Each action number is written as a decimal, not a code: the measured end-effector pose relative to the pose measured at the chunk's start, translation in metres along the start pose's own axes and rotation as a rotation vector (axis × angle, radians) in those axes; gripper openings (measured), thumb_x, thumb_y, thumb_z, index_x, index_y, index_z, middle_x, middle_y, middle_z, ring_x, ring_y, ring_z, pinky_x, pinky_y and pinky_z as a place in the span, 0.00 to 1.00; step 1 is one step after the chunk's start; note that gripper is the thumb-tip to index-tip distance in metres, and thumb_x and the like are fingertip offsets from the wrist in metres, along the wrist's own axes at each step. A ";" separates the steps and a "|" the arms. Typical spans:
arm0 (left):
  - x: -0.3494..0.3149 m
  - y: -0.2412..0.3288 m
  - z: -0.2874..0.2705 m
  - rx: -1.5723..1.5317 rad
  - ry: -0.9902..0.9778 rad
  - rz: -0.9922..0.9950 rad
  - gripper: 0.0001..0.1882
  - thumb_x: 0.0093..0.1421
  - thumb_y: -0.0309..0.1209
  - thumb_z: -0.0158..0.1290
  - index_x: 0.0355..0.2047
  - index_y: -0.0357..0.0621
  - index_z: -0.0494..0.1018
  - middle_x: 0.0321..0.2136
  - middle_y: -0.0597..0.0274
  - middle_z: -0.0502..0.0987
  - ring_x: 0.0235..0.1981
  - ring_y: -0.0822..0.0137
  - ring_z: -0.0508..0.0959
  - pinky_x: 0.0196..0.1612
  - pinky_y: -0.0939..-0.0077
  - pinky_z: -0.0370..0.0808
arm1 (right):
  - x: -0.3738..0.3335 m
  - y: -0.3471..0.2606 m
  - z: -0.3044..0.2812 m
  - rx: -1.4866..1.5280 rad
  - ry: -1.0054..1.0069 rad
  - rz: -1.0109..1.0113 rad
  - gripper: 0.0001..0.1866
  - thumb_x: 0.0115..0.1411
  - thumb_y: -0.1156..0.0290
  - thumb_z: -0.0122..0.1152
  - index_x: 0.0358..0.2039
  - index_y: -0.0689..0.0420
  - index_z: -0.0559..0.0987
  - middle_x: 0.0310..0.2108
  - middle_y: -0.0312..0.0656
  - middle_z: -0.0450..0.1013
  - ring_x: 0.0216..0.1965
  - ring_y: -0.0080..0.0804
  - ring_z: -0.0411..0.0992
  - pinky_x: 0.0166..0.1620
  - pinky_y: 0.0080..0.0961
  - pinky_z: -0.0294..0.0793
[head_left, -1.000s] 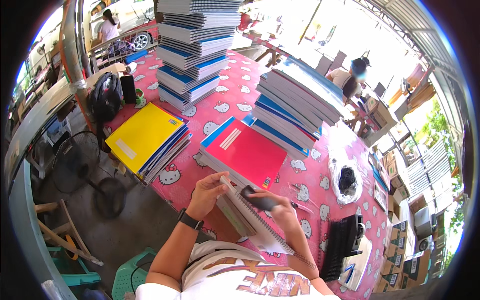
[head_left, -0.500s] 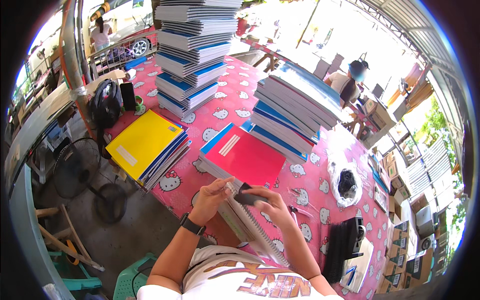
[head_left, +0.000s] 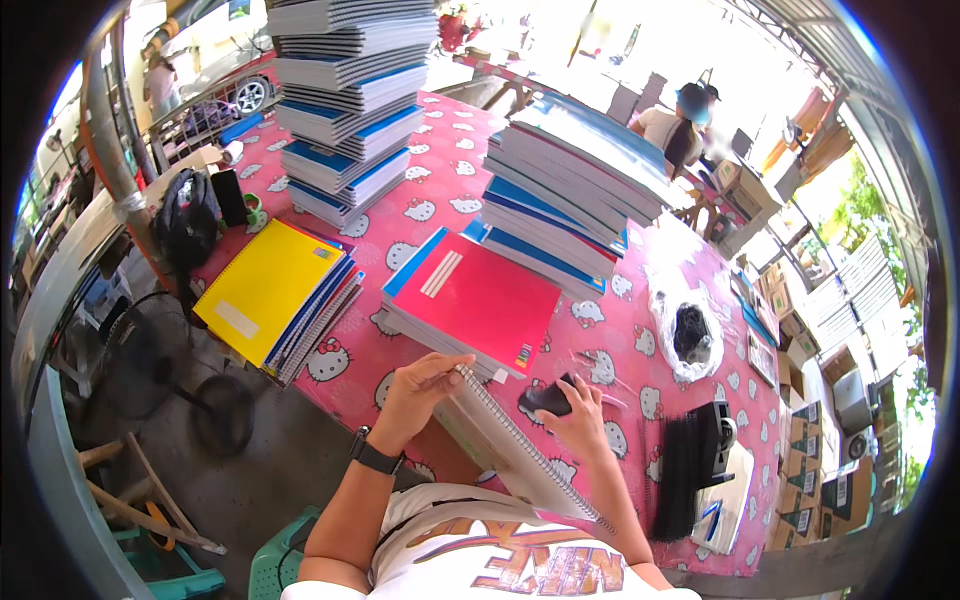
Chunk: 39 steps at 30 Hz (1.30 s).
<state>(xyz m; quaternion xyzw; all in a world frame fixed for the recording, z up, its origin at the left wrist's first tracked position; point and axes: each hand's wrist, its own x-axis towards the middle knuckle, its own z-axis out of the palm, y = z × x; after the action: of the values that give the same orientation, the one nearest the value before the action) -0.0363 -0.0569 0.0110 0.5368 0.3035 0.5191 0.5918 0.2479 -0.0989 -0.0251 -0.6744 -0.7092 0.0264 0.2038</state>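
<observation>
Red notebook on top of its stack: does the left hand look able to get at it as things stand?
Probably yes: the red notebook lies uncovered just beyond the left hand, though that hand seems to be pinching the spiral notebook's end.

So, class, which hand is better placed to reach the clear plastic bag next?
Probably the right hand: it is nearer the clear plastic bag, though touching a black object. The left hand is farther off, pinching one end of the spiral-bound notebook.
</observation>
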 end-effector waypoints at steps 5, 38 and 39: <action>0.000 0.019 0.024 0.036 -0.027 -0.018 0.10 0.54 0.21 0.57 0.38 0.38 0.77 0.32 0.64 0.79 0.35 0.76 0.76 0.40 0.83 0.72 | -0.006 -0.035 -0.110 0.468 -0.127 0.045 0.25 0.49 0.63 0.68 0.47 0.57 0.74 0.50 0.47 0.68 0.51 0.43 0.67 0.53 0.36 0.66; -0.013 0.046 0.056 0.177 0.268 0.144 0.07 0.63 0.32 0.50 0.35 0.42 0.69 0.31 0.69 0.71 0.32 0.78 0.68 0.36 0.83 0.66 | 0.002 -0.115 -0.144 0.628 -0.047 -0.245 0.45 0.52 0.45 0.60 0.61 0.61 0.56 0.49 0.50 0.68 0.49 0.41 0.67 0.50 0.34 0.66; -0.004 0.066 0.040 0.241 0.397 0.419 0.09 0.66 0.32 0.43 0.33 0.42 0.69 0.31 0.68 0.70 0.31 0.76 0.69 0.35 0.81 0.67 | -0.003 -0.102 -0.152 0.610 0.049 -0.175 0.47 0.51 0.39 0.57 0.61 0.60 0.57 0.51 0.48 0.67 0.51 0.37 0.66 0.50 0.33 0.66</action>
<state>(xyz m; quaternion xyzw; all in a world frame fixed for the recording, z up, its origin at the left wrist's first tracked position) -0.0201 -0.0809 0.0828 0.5423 0.3551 0.6846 0.3333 0.2006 -0.1467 0.1455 -0.5189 -0.7189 0.2039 0.4152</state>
